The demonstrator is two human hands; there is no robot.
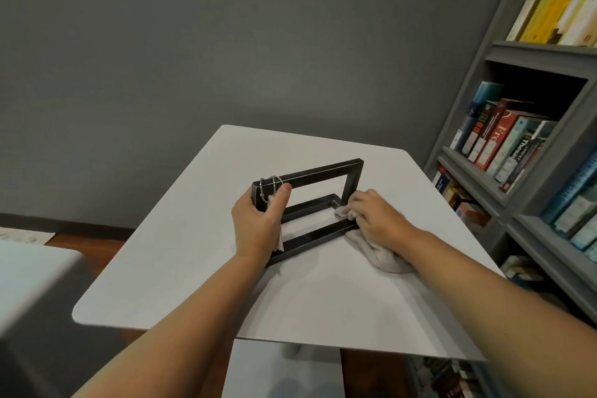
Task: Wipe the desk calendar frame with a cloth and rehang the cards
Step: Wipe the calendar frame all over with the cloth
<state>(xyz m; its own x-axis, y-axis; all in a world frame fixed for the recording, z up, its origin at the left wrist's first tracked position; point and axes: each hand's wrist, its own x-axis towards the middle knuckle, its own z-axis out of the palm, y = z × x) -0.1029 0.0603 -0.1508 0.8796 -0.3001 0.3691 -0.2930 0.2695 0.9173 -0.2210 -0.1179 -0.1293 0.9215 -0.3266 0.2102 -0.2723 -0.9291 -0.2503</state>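
Observation:
A dark metal calendar frame (pixel 323 171) stands upright on the white table (pixel 181 268), its base bars lying flat toward me. My left hand (pixel 258 223) grips the frame's left post, where two metal rings (pixel 270 186) hang over the top bar. A stack of white cards (pixel 279 237) hangs from the rings, mostly hidden behind my left hand. My right hand (pixel 376 215) presses a beige cloth (pixel 384 255) against the frame's right lower corner; the rest of the cloth trails on the table under my wrist.
A grey bookshelf (pixel 517 171) full of books stands close to the table's right edge. A grey wall is behind the table. A white and grey piece of furniture (pixel 35 271) sits low at the left, over a wooden floor.

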